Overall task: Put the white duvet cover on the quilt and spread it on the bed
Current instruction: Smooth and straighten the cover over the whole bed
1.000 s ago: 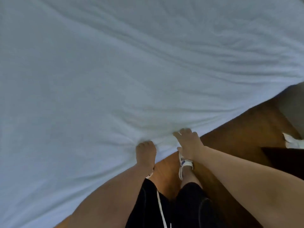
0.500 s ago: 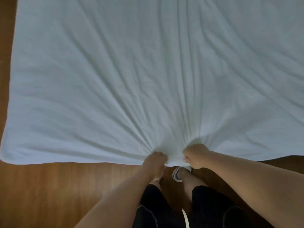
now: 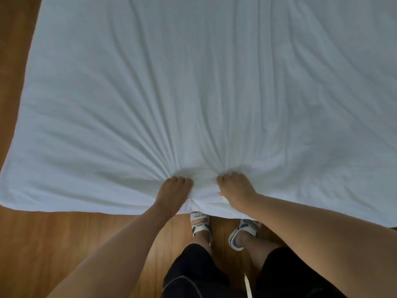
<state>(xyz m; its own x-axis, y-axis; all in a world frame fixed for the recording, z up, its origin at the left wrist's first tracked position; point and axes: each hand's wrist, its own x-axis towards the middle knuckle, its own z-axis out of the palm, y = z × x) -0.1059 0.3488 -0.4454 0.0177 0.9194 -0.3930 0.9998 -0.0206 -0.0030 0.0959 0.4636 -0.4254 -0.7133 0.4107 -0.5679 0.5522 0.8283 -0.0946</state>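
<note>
Left hand (image 3: pixel 174 193) and right hand (image 3: pixel 236 188) grip duvet cover's (image 3: pixel 193 82) near edge, bunching it

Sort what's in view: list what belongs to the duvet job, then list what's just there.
Part of the job:
white duvet, spread flat, creases fanning from the grip
left hand, gripping its near edge
right hand, gripping the same edge

Just there:
wooden floor
white-and-blue sandals
black shorts

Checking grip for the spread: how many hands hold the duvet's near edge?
2. The left hand grips the duvet edge left of centre; the right hand grips it just beside, both above the sandals.
</note>
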